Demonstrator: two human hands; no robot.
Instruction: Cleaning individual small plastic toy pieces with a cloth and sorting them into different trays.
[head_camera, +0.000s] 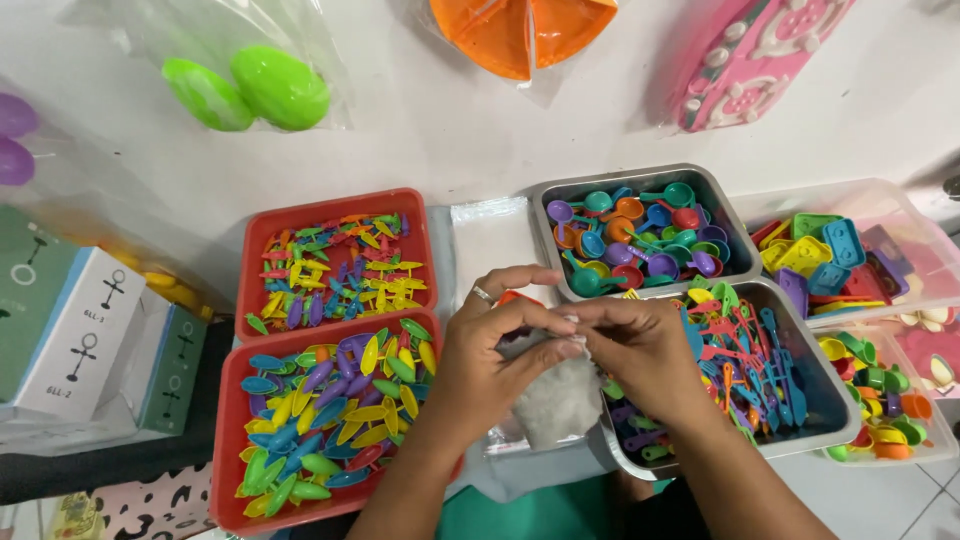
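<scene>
My left hand (485, 355) and my right hand (650, 355) meet at the middle of the table, fingertips pinching the top of a small clear plastic bag (555, 400) with pale contents. A ring shows on a left-hand finger. A small orange piece (515, 297) peeks out just above my left fingers. The bag hangs between a red tray of leaf-shaped coloured pieces (232, 440) on the left and a metal tray of mixed coloured toy pieces (830, 395) on the right.
Another red tray (250, 255) holds small coloured picks. A metal tray (640, 180) holds coloured spoons. Clear bins (900, 215) of toy pieces sit at right. Boxes (80, 335) stand at left; bagged green eggs (245, 90), an orange item (520, 30) and a pink toy (760, 50) lie at back.
</scene>
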